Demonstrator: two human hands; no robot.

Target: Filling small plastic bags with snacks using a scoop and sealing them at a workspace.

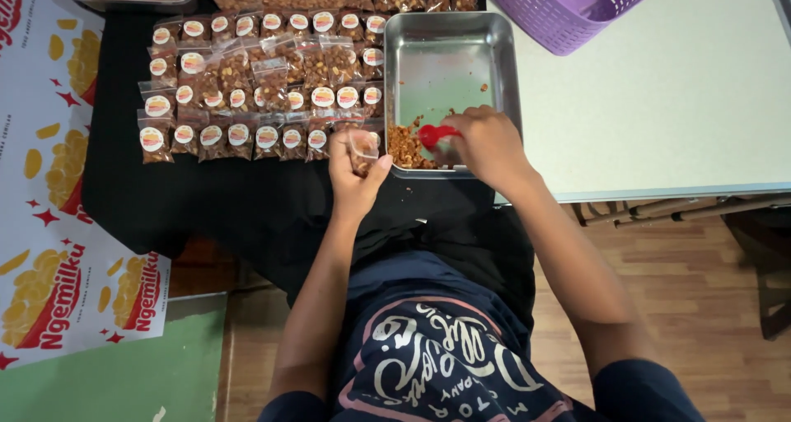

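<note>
My left hand (pixel 354 175) holds a small clear plastic bag (pixel 363 146) partly filled with brown snack, just left of a metal tray (pixel 494 59). My right hand (pixel 486 146) grips a red scoop (pixel 435 133) and rests inside the tray's near end. The scoop's tip sits at a heap of brown snack (pixel 405 146) in the tray's near left corner. The remainder of the tray is bare apart from a few crumbs.
Several rows of filled, stickered snack bags (pixel 264 84) lie on a black cloth (pixel 206 208) left of the tray. A purple basket (pixel 568 6) stands at the back right on a pale table (pixel 676 100). Printed sheets (pixel 49 183) lie at the left.
</note>
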